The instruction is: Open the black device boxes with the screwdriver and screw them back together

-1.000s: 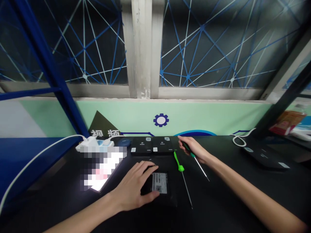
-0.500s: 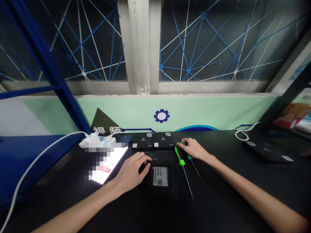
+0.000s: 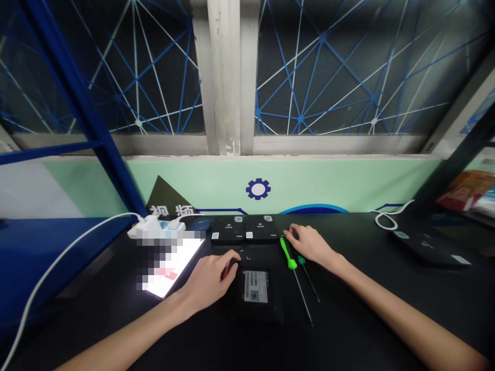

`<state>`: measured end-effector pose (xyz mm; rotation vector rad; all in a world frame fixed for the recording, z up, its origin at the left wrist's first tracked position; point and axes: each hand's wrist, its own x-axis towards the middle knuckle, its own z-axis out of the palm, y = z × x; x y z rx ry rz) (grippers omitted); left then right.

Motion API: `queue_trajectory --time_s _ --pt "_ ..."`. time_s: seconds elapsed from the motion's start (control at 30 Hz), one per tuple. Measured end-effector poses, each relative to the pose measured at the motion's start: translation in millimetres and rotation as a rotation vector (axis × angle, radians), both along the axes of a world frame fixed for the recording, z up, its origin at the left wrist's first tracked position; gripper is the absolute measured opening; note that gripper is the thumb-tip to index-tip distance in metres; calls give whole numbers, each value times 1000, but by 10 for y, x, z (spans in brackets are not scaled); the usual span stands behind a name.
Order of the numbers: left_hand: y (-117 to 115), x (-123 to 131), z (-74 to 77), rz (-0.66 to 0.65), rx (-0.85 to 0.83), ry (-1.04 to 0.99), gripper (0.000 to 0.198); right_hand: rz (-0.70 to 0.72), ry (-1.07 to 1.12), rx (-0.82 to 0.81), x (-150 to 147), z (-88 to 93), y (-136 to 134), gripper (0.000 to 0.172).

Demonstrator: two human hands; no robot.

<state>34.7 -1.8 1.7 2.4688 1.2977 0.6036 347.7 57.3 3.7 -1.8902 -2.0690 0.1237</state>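
A black flat device (image 3: 270, 304) with a white label lies on the dark table (image 3: 348, 319) in front of me. My left hand (image 3: 211, 278) is curled at its upper left corner, thumb and fingertips closed on that corner. Two tiny pale bits (image 3: 245, 254) lie just beyond the fingertips. A light green screwdriver (image 3: 288, 255) and a dark green screwdriver (image 3: 305, 268) lie side by side right of the device. My right hand (image 3: 312, 245) rests flat over the dark green handle's far end, fingers stretched forward.
Two more black devices (image 3: 244, 229) sit at the back by the wall. A lit tablet (image 3: 176, 263), a white power strip (image 3: 149, 229) with cables and a blue mouse (image 3: 201, 223) are to the left. Another black unit (image 3: 429, 242) and a coiled white cable (image 3: 386, 220) lie at the right.
My right hand laid the dark green screwdriver down beside the light green one. My left hand slid off the device's top to its upper left corner and curled.
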Motion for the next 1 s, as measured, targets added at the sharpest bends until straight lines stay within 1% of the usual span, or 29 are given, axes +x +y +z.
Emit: queue_trajectory --time_s 0.43,0.5,0.7,0.83,1.0 --pt "-4 1 39 -15 -5 15 22 17 -121 12 -127 60 -120 50" --pt "-9 6 55 -17 -6 18 22 51 -140 25 -135 71 -135 48" --pt "-7 -1 38 -16 1 30 21 129 -153 22 -165 94 -174 34" --pt "2 -2 33 -14 9 28 20 149 -141 25 -235 93 -224 34" --pt "-6 8 53 -10 16 29 21 136 -113 32 -264 89 -247 39"
